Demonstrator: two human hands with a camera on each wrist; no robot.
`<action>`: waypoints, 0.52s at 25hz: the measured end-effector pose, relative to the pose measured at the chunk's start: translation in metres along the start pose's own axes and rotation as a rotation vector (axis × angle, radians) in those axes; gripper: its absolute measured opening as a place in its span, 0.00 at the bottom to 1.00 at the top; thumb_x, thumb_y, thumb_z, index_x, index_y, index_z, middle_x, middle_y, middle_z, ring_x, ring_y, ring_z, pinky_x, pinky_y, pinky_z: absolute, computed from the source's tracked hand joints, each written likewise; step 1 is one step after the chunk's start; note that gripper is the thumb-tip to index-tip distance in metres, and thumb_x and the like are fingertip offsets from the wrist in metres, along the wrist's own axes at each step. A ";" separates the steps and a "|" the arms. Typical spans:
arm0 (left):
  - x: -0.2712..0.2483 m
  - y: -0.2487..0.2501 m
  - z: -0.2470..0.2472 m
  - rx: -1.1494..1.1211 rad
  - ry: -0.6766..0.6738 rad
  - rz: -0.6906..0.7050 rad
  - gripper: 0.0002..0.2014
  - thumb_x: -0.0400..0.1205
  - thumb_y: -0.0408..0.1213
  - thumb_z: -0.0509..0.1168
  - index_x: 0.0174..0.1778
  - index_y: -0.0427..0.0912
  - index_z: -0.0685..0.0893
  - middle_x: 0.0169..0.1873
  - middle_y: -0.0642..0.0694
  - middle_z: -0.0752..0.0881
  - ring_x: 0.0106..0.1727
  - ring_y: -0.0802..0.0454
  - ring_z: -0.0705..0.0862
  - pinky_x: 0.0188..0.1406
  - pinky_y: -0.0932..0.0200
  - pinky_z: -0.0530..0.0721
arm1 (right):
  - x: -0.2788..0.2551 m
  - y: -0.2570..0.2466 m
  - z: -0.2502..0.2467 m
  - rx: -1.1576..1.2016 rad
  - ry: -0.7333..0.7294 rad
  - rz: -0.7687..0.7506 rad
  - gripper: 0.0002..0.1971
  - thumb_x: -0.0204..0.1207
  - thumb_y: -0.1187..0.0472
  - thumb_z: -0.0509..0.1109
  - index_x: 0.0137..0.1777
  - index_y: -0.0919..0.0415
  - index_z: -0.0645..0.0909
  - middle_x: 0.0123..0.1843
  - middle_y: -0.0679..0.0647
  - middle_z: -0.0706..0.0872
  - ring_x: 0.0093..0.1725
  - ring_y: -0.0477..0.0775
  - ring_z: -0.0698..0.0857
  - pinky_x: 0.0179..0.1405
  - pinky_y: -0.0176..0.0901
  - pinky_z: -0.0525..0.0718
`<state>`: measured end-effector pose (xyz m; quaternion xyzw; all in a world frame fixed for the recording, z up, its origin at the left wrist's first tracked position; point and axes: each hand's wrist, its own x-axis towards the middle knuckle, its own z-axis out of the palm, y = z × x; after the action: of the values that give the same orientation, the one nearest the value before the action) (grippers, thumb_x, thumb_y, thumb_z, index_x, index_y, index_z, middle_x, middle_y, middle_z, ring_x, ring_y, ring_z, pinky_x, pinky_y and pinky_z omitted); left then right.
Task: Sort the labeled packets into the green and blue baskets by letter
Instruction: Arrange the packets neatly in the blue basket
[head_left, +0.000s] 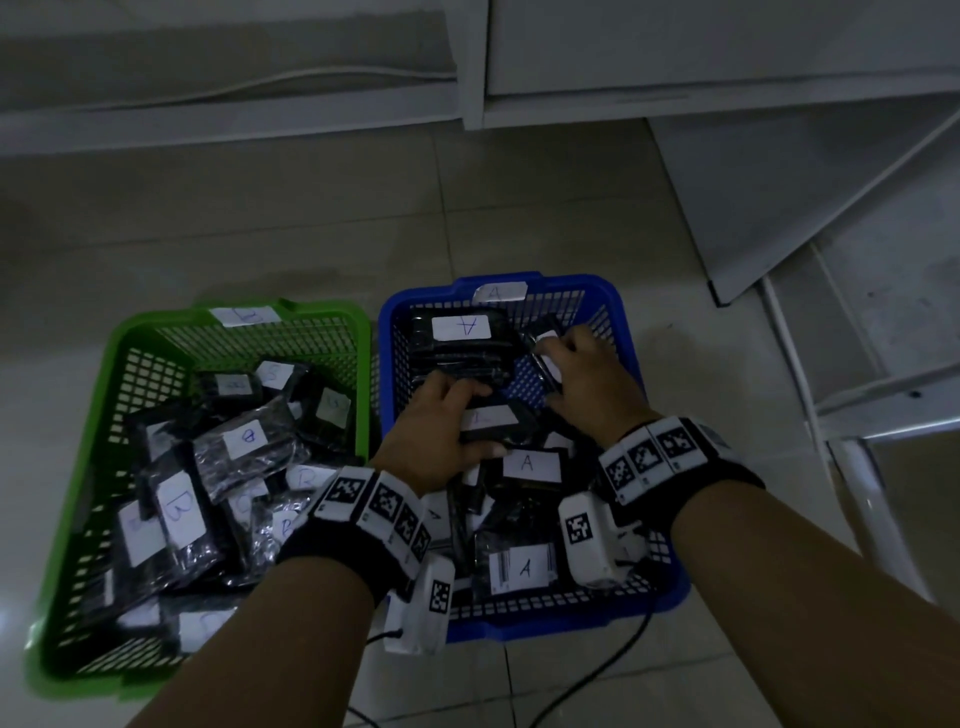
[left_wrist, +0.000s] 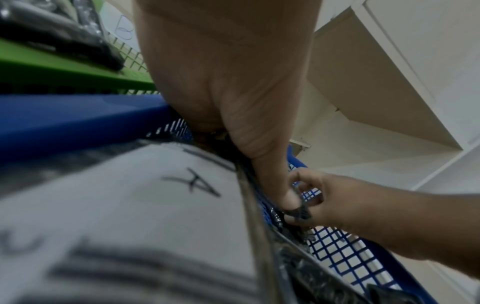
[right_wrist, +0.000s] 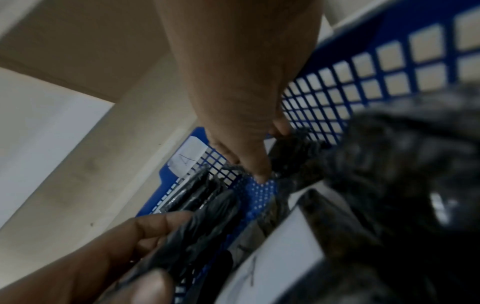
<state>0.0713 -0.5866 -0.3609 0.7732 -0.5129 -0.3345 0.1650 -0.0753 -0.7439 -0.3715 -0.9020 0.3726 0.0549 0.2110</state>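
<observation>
The tiled floor (head_left: 311, 218) filled most of the scene, and two plastic baskets stood on it side by side, their long walls almost touching. The green basket (head_left: 156, 332) was on the left, with a white paper tag on its far rim; the letter on that tag was too faint to read. Inside it lay many black packets whose white labels showed the letter B (head_left: 179, 506). The blue basket (head_left: 618, 306) was on the right, and its far rim carried a tag with the letter A (head_left: 494, 292). It held black packets labeled A, for example one at the far wall (head_left: 461, 327) and one near the middle (head_left: 530, 463).

Both forearms reached into the blue basket, and each wrist wore a black band with square printed markers. The left hand (head_left: 441, 439) was curled around a black packet (head_left: 498, 418) near the middle of the basket, with the thumb along its near edge; the letter on its label was partly covered. The right hand (head_left: 587, 379) was farther and to the right, and its bent fingers gripped another black packet (head_left: 545, 358) standing on its edge close to the far right wall. A black cable (head_left: 597, 670) lay on the floor near the baskets.
</observation>
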 end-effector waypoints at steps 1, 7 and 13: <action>0.000 0.000 0.001 0.008 0.017 0.014 0.35 0.72 0.55 0.72 0.74 0.49 0.69 0.65 0.44 0.71 0.69 0.44 0.70 0.70 0.45 0.73 | 0.001 0.001 0.001 -0.047 -0.004 -0.023 0.28 0.70 0.65 0.75 0.70 0.54 0.72 0.66 0.61 0.69 0.63 0.67 0.73 0.55 0.59 0.82; -0.002 -0.002 0.001 -0.080 0.128 0.038 0.36 0.70 0.51 0.75 0.73 0.48 0.70 0.65 0.47 0.74 0.67 0.45 0.71 0.67 0.53 0.70 | 0.009 -0.015 0.001 -0.169 0.076 0.044 0.25 0.74 0.66 0.68 0.72 0.58 0.70 0.74 0.65 0.64 0.65 0.70 0.71 0.49 0.57 0.82; 0.001 -0.004 0.002 -0.131 0.169 0.036 0.35 0.69 0.46 0.77 0.71 0.45 0.73 0.62 0.46 0.75 0.65 0.45 0.73 0.66 0.52 0.73 | 0.012 -0.012 0.013 -0.200 -0.090 -0.008 0.16 0.84 0.59 0.56 0.68 0.57 0.77 0.82 0.58 0.56 0.77 0.69 0.60 0.67 0.59 0.75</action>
<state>0.0725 -0.5861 -0.3654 0.7768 -0.4882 -0.2979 0.2638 -0.0571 -0.7385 -0.3824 -0.9167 0.3519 0.1316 0.1364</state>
